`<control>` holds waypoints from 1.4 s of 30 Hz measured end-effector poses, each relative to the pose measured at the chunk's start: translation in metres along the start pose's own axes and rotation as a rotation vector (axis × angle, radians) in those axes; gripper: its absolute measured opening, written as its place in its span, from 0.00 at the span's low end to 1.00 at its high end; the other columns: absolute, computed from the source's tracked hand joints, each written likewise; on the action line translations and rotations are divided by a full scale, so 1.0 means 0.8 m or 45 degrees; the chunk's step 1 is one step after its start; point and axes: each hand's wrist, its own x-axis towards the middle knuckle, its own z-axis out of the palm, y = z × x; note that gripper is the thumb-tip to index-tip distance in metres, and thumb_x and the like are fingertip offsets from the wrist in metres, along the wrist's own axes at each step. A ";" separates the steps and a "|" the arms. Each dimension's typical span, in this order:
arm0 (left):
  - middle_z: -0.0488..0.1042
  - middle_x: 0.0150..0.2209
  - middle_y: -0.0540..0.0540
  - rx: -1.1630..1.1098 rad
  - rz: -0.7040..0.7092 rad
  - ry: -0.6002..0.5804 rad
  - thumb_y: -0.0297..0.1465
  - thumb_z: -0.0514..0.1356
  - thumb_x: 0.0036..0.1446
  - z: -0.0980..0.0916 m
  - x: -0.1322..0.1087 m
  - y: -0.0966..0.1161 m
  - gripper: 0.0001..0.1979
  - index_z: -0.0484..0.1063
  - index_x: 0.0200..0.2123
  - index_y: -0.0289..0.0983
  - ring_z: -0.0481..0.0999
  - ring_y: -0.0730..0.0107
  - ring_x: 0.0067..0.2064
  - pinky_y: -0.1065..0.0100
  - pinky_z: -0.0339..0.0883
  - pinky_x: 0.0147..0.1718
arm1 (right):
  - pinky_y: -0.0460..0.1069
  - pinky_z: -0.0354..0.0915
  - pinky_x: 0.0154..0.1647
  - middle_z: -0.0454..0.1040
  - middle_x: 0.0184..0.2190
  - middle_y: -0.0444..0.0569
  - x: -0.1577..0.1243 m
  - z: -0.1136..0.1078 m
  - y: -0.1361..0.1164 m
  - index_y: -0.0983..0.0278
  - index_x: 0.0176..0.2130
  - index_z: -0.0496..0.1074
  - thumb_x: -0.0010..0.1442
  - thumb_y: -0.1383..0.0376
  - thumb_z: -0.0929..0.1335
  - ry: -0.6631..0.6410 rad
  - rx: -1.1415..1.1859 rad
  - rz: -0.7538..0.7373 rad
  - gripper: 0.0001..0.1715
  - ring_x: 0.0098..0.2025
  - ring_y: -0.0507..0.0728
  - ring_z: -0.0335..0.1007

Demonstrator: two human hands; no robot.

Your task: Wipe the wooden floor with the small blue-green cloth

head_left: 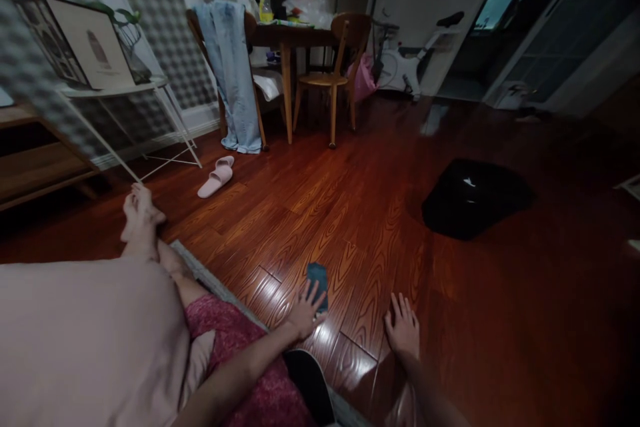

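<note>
My left hand reaches over a flat, dark teal rectangular thing, its fingers spread across the near part. The kind of thing is unclear; it appears to lie on the wooden floor. My right hand is over the floor to the right, holding nothing, with its fingers stretched forward. Whether its fingertips touch the boards cannot be made out. Below my left arm, part of a black rounded shape with a pale rim shows at the mat's edge.
A pink cushion covers the lower left, beside bare feet. One pink slipper lies ahead. A shiny black bulky thing sits at right. Farther back are a table, a chair and an exercise bike.
</note>
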 end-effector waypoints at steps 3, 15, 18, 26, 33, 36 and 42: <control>0.36 0.75 0.44 -0.038 0.420 -0.114 0.54 0.49 0.68 0.024 0.003 0.030 0.36 0.45 0.73 0.51 0.37 0.42 0.74 0.31 0.42 0.65 | 0.59 0.48 0.69 0.58 0.70 0.54 0.000 -0.001 -0.002 0.63 0.70 0.57 0.66 0.55 0.51 0.017 0.008 0.006 0.38 0.73 0.59 0.47; 0.46 0.74 0.47 0.091 -0.489 0.104 0.38 0.47 0.71 -0.059 0.011 -0.063 0.27 0.52 0.71 0.50 0.44 0.51 0.74 0.36 0.44 0.67 | 0.59 0.50 0.68 0.58 0.70 0.53 0.000 0.000 -0.001 0.62 0.70 0.56 0.66 0.57 0.52 0.035 -0.017 -0.017 0.38 0.72 0.59 0.48; 0.42 0.75 0.43 0.075 -0.869 0.144 0.37 0.46 0.70 -0.074 -0.001 -0.086 0.29 0.50 0.72 0.45 0.41 0.44 0.74 0.32 0.48 0.64 | 0.59 0.50 0.68 0.58 0.70 0.54 0.000 0.000 -0.001 0.63 0.70 0.57 0.66 0.57 0.52 0.037 -0.012 -0.011 0.38 0.72 0.59 0.48; 0.33 0.75 0.40 -0.024 -0.539 -0.058 0.44 0.50 0.68 -0.053 -0.002 -0.023 0.35 0.46 0.73 0.41 0.33 0.38 0.73 0.32 0.41 0.66 | 0.60 0.48 0.69 0.58 0.70 0.55 -0.002 -0.004 -0.004 0.63 0.71 0.55 0.66 0.57 0.52 0.025 -0.002 -0.004 0.38 0.72 0.60 0.47; 0.39 0.75 0.44 -0.107 0.266 -0.214 0.49 0.57 0.64 -0.011 0.009 0.030 0.37 0.49 0.72 0.50 0.37 0.42 0.74 0.28 0.36 0.64 | 0.59 0.50 0.68 0.57 0.70 0.55 -0.002 -0.008 -0.005 0.65 0.70 0.57 0.66 0.56 0.51 0.007 0.003 -0.006 0.38 0.73 0.59 0.45; 0.44 0.75 0.47 -0.100 0.279 -0.146 0.48 0.55 0.66 -0.010 0.016 0.018 0.34 0.50 0.71 0.54 0.41 0.48 0.74 0.31 0.34 0.66 | 0.59 0.50 0.68 0.57 0.71 0.55 -0.002 -0.011 -0.006 0.66 0.70 0.58 0.66 0.56 0.51 0.004 0.011 0.005 0.38 0.73 0.59 0.45; 0.43 0.75 0.47 0.026 -0.429 0.046 0.39 0.52 0.69 -0.051 0.013 -0.048 0.31 0.49 0.72 0.50 0.41 0.50 0.74 0.38 0.42 0.68 | 0.57 0.49 0.68 0.58 0.70 0.55 -0.001 -0.012 -0.008 0.66 0.69 0.59 0.66 0.56 0.51 0.007 -0.008 -0.002 0.38 0.73 0.59 0.46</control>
